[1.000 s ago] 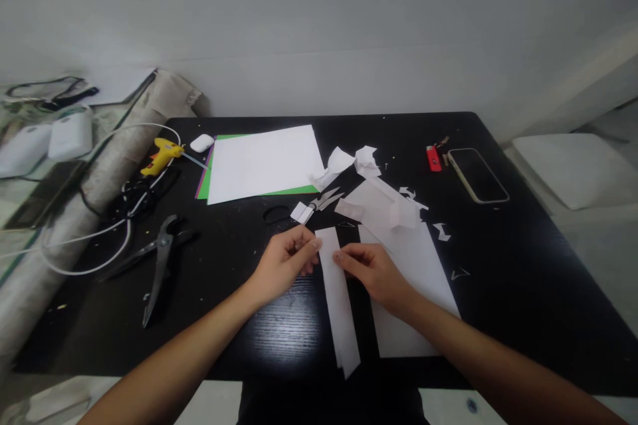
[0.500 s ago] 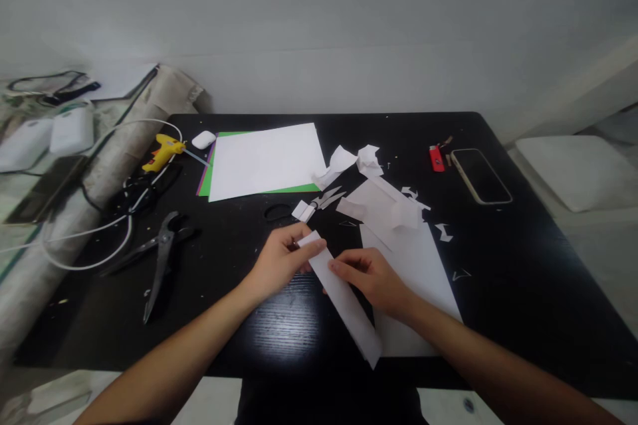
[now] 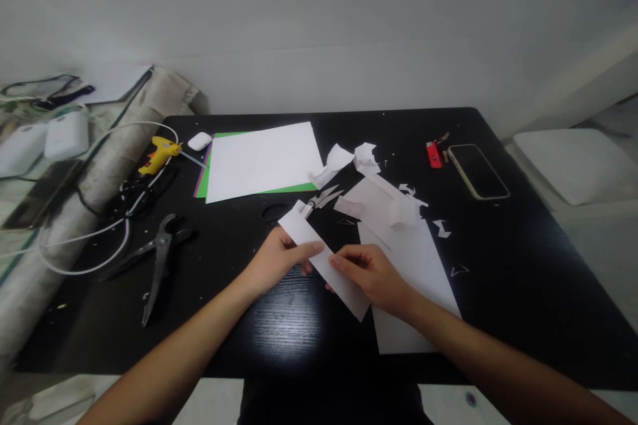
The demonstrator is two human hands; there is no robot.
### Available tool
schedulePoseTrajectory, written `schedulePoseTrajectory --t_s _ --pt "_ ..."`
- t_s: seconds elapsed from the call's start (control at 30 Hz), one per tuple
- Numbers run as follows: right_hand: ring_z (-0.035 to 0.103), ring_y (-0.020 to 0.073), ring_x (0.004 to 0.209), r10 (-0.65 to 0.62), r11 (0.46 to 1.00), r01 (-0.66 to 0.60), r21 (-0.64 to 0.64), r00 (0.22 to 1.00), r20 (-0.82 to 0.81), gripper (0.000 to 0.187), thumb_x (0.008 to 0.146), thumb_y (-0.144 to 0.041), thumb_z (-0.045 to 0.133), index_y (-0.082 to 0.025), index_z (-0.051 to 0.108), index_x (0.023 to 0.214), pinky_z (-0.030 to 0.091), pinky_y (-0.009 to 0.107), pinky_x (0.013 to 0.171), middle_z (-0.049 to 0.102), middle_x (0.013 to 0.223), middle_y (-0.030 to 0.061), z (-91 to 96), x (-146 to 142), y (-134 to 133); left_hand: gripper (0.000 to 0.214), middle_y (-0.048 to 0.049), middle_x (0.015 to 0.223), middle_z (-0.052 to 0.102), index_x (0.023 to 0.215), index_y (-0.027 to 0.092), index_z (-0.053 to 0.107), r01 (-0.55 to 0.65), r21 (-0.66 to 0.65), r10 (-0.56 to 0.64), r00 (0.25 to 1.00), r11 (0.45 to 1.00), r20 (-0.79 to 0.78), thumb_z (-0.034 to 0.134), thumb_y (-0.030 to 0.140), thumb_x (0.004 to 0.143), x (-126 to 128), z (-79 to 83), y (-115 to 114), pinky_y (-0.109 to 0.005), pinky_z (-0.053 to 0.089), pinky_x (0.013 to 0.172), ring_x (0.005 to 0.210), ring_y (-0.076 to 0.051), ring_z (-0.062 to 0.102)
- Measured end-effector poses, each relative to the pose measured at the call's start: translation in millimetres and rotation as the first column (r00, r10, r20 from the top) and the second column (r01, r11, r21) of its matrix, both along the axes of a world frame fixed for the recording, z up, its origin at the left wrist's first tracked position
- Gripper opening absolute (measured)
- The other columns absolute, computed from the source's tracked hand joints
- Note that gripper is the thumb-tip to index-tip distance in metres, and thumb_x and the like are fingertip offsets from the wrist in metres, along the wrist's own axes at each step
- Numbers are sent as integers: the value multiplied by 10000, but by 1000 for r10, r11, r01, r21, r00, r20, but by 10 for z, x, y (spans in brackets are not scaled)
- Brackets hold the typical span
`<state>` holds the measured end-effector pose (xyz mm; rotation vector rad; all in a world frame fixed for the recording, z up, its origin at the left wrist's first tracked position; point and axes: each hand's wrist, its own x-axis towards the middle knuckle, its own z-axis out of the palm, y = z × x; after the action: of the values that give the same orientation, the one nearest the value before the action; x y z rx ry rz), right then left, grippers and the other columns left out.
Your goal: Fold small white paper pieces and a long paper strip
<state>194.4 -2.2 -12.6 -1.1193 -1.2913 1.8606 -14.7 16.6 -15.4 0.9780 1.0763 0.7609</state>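
Between my two hands a long folded strip of white paper (image 3: 343, 284) slants from upper left to lower right above the black table. My left hand (image 3: 283, 255) pinches it near the middle, thumb on top and fingers beneath. Further down the strip, my right hand (image 3: 371, 275) grips its right edge between thumb and fingers. Just beyond the strip's upper end lie scissors (image 3: 326, 196), their handles partly hidden by paper. Right of them, cut white paper pieces (image 3: 381, 202) rest on a larger white sheet (image 3: 411, 285), which my right forearm partly covers.
White and coloured sheets (image 3: 262, 159) are stacked at the back. Pliers (image 3: 162, 246), a yellow glue gun (image 3: 162, 153) with its cable and a white case (image 3: 200, 141) lie left. On the right are a red lighter (image 3: 433, 155) and a phone (image 3: 478, 171).
The paper strip has slid up and left, its upper end now reaching past my left hand towards the scissors. Both hands stay in nearly the same place. The view has shifted slightly.
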Motion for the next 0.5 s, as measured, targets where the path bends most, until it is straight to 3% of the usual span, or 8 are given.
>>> schedulePoseTrajectory --t_s 0.1,0.27,0.37,0.5 --pt "694 187 665 0 999 -1 -35 1000 -16 332 903 -506 746 -191 778 802 516 306 649 772 711 36 6 1 -1 264 -31 538 658 688 100 732 25 -7 -25 998 1000 -59 827 331 775 26 15 -21 -222 480 484 471 -117 584" --pt "694 178 648 8 992 -10 -124 1000 -18 389 882 -561 753 -179 765 806 531 299 642 770 708 43 20 -2 -4 259 -10 523 642 645 122 700 -151 97 159 985 984 -75 801 300 804 -60 12 12 -205 412 447 436 -96 538" --pt "681 166 614 -15 989 12 -146 1000 -24 401 872 -571 763 -179 749 794 520 282 602 761 688 35 8 -5 -4 393 6 472 578 528 139 613 -224 163 236 970 961 -63 753 285 864 -109 -25 35 -202 406 479 444 -81 515" --pt "665 149 578 -28 991 24 -132 999 -29 404 860 -572 776 -178 739 779 513 266 575 751 674 24 -6 -7 0 344 -15 549 633 634 123 678 -164 115 167 986 980 -16 741 339 894 -79 -46 20 -208 432 502 487 -93 551"
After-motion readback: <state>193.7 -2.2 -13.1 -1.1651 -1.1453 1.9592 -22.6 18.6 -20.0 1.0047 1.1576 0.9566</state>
